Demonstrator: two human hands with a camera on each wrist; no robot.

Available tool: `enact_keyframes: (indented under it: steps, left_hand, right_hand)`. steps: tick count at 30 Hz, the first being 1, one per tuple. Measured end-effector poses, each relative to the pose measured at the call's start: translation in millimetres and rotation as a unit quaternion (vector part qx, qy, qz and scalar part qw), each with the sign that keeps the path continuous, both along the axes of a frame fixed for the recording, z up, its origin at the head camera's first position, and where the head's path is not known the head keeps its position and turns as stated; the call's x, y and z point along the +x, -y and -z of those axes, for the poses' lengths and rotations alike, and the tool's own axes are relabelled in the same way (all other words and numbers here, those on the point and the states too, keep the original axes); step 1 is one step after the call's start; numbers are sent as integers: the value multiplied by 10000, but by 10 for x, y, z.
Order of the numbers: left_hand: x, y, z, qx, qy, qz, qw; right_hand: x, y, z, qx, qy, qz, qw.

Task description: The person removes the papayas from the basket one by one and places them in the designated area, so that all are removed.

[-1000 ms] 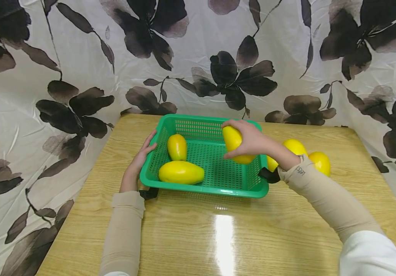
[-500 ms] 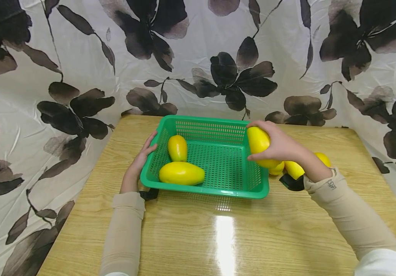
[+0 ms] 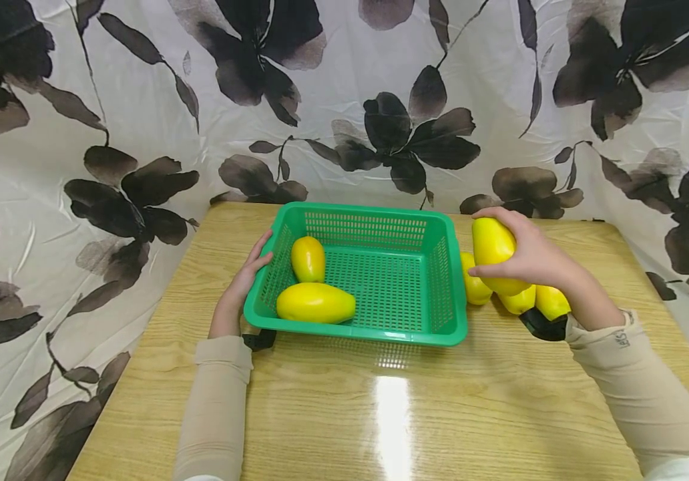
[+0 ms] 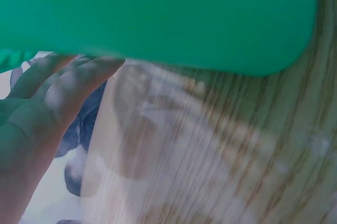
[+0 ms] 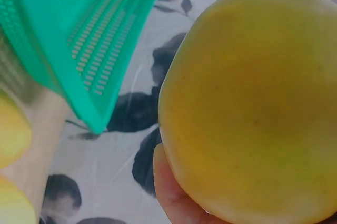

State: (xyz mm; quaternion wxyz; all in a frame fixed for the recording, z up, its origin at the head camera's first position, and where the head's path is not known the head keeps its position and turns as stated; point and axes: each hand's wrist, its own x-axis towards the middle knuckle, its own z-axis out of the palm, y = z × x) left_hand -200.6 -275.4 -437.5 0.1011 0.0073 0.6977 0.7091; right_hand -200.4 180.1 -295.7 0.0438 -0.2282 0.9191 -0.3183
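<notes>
A yellow papaya (image 3: 492, 248) is gripped in my right hand (image 3: 527, 252), held above other yellow fruit to the right of the basket. Filling much of the right wrist view is that same papaya (image 5: 253, 108), with a fingertip (image 5: 171, 187) under its lower left. At the green plastic basket (image 3: 344, 332), my left hand (image 3: 241, 284) holds the left rim, thumb over the top. Its straight fingers (image 4: 79, 79) run to the underside of the rim in the left wrist view. Inside the basket's left half lie two yellow papayas, one upright-lying (image 3: 308, 259) and one sideways (image 3: 316, 302).
Several yellow fruits lie on the table right of the basket, including one against its side (image 3: 475, 284) and one near the right wrist (image 3: 551, 304). The wooden table (image 3: 320, 401) ends at a floral cloth (image 3: 332, 120) behind. A black strap piece (image 3: 543, 325) hangs by the right wrist.
My right hand has carried the papaya rightward from over the basket's right part to beyond its right wall. The left hand and basket have stayed in place.
</notes>
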Motion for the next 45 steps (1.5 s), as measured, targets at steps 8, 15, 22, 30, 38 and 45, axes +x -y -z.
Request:
enact_keyframes:
  steps: [8, 15, 22, 30, 38, 45]
  left_hand:
    - [4, 5, -19, 148, 165, -8, 9998]
    - [30, -5, -43, 174, 199, 4, 9996]
    - [18, 4, 3, 20, 92, 2, 10000]
    - [15, -8, -8, 105, 152, -10, 9998]
    - [8, -8, 0, 40, 80, 12, 10000]
    - [-4, -16, 1, 183, 67, 28, 9998]
  right_hand:
    - [71, -129, 20, 81, 31, 209, 9997]
    - [139, -163, 101, 104, -259, 318, 9991]
    - [214, -202, 230, 142, -361, 82, 9992]
    - [283, -197, 408, 243, -116, 78, 9996]
    - [348, -205, 710, 532, 346, 57, 9980]
    - [410, -193, 974, 638, 448, 55, 9969]
